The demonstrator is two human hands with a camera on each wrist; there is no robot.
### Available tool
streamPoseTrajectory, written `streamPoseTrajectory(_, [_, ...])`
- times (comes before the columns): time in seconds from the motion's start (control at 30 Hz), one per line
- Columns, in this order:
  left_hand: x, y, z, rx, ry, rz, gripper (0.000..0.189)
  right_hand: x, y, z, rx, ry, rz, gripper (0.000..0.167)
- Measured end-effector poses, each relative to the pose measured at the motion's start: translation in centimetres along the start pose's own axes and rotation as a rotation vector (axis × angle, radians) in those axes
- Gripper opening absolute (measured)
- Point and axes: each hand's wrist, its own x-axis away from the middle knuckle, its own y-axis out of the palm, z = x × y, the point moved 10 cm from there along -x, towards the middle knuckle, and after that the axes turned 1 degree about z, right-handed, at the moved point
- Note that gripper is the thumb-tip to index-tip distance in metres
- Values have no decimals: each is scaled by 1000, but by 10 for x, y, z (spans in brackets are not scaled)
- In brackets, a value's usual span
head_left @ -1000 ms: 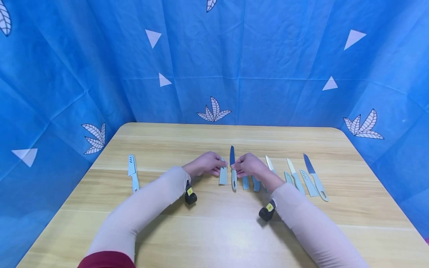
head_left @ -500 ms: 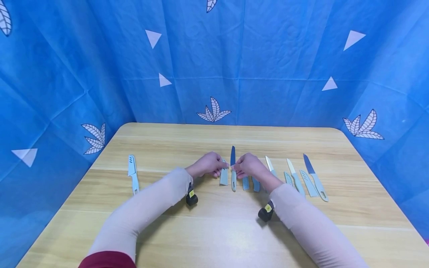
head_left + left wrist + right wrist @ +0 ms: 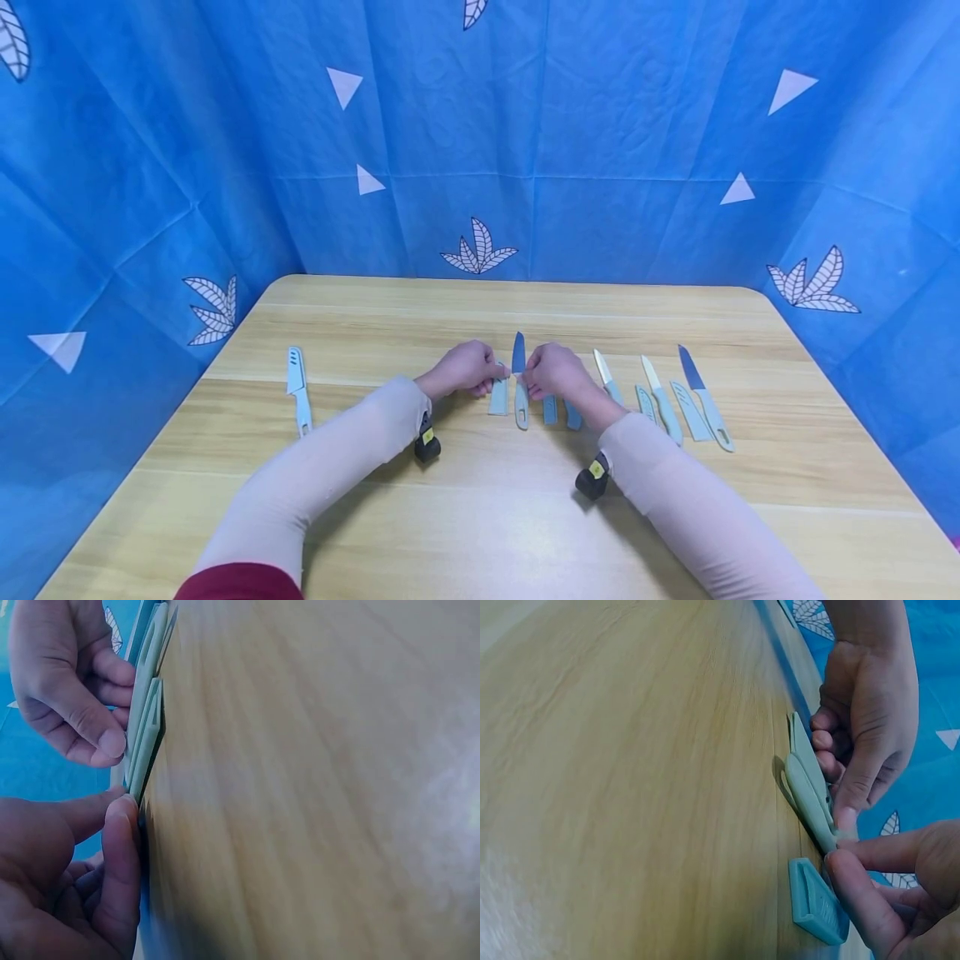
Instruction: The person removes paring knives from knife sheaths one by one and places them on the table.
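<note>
My left hand point(image 3: 468, 367) pinches the upper end of a pale green knife sheath point(image 3: 498, 398) at the table's middle. Just right of it, my right hand point(image 3: 553, 369) pinches a kitchen knife point(image 3: 521, 404) where the blue blade meets the pale green handle; its tip points away from me. Knife and sheath lie side by side, a narrow gap between them in the head view. The left wrist view shows the sheath point(image 3: 148, 739) low over the wood, thumb and forefinger at its end. In the right wrist view, fingertips hold the handle point(image 3: 808, 795) at its neck.
Right of my right hand lie a blue-green sheath point(image 3: 550, 410), a blue handle point(image 3: 573, 414), a white-bladed knife point(image 3: 603, 367), another white-bladed knife point(image 3: 660, 396), two sheaths point(image 3: 690, 408) and a blue-bladed knife point(image 3: 705, 400). A sheathed knife point(image 3: 298, 387) lies far left on the wooden table point(image 3: 480, 517).
The right hand's knife has shifted slightly toward me, and its blade shows a little broader and lighter. The left hand and its sheath have barely moved.
</note>
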Motion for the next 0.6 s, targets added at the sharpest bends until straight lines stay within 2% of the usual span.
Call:
streamPoseTrajectory(0.33, [1, -1, 2, -6, 38, 6, 28, 1, -2, -4, 84, -15, 8, 9])
streamPoseTrajectory(0.6, [4, -1, -7, 109, 36, -16, 29, 2, -2, -5, 60, -17, -2, 5])
